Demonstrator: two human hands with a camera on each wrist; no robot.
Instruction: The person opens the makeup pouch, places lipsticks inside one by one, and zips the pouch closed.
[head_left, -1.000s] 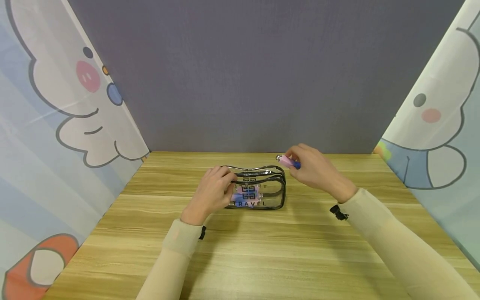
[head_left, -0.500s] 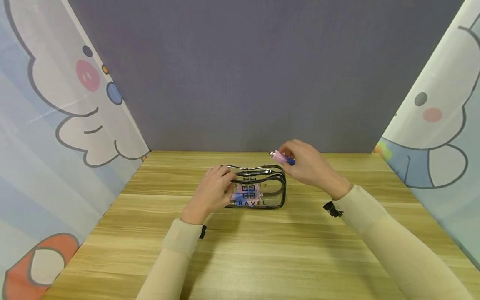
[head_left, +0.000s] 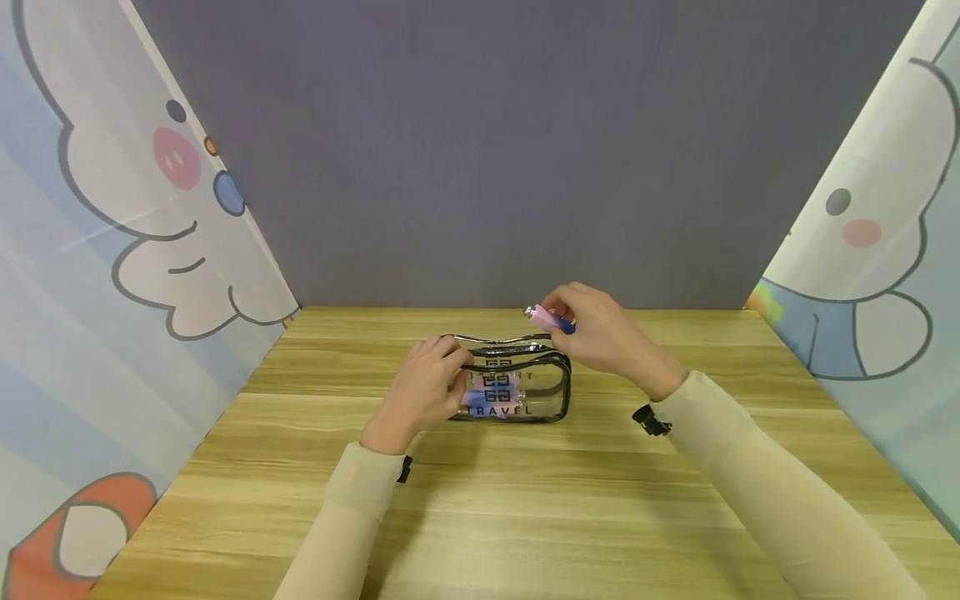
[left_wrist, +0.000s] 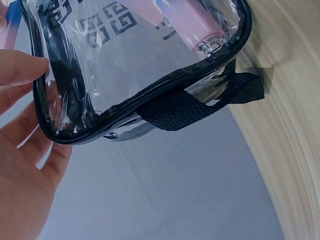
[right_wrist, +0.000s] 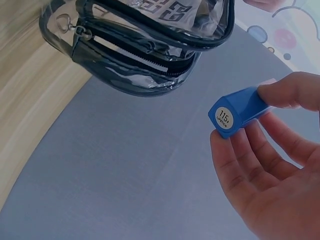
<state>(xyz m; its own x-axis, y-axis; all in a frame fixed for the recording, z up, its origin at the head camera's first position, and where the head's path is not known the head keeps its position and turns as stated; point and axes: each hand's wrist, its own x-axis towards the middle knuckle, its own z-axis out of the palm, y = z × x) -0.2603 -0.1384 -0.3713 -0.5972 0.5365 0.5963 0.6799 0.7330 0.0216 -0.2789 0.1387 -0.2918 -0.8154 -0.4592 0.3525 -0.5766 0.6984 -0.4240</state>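
Observation:
A clear pouch point(head_left: 549, 398) with black piping and the word TRAVEL stands on the table. My left hand point(head_left: 422, 382) grips its upper left edge, thumb and fingers on either side of the black trim. Inside the pouch lie pink-and-blue lipsticks point(left_wrist: 192, 25) with silvery ends. My right hand point(head_left: 600, 333) pinches another lipstick point(right_wrist: 242, 111) between thumb and fingers, above the pouch's back right corner. That one has a blue base with a round label reading 115, and its silvery end points left. The pouch's zipper point(right_wrist: 150, 61) shows in the right wrist view.
A wood-grain table point(head_left: 480, 517) extends around the pouch. A black strap handle point(left_wrist: 175, 110) sticks out from one end of the pouch. Behind the table rises a dark grey panel point(head_left: 480, 150), with cartoon-printed panels point(head_left: 75, 333) on both sides.
My right hand has moved left with the lipstick, from beside the pouch to over its back right corner. The left hand and the pouch stay in place.

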